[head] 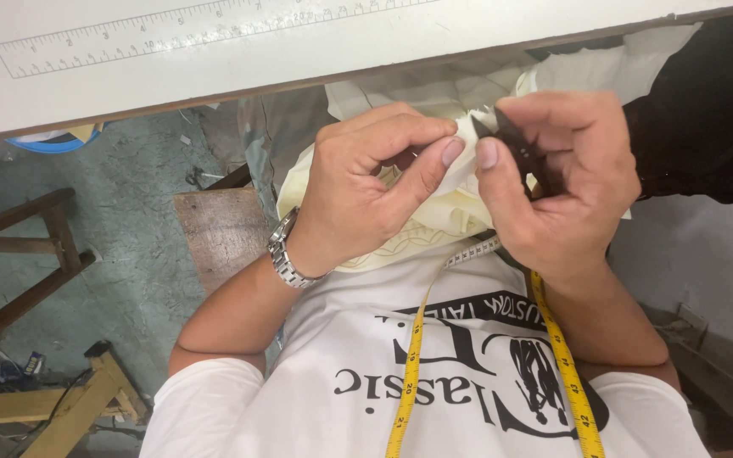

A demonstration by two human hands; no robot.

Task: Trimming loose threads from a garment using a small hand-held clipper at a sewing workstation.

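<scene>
The white tabletop (366, 51), with a ruler scale marked along its surface, fills the top of the view, its edge just above the hands. Below it hangs the pale cream cloth (434, 212), bunched between the tabletop edge and the person's chest; its upper folds are drawn up into both hands. A yellow measuring tape (407, 373) lies draped around the neck and down the white printed shirt (366, 382).

The left hand (366, 182), with a silver metal wristwatch (286, 254), is curled, thumb and forefinger pinching a fold of the cloth. The right hand (566, 178) is closed around a small dark pointed tool (519, 153), probably thread snips or a seam ripper; its tip meets the cloth just beside the left thumb. Both wrists are bent inward, thumbs nearly touching, elbows tucked near the body.

To do this fine work well, I judge the left pinch should keep the fold taut, so the tip catches thread only, not weave, with small, controlled movements of the right fingers.
</scene>
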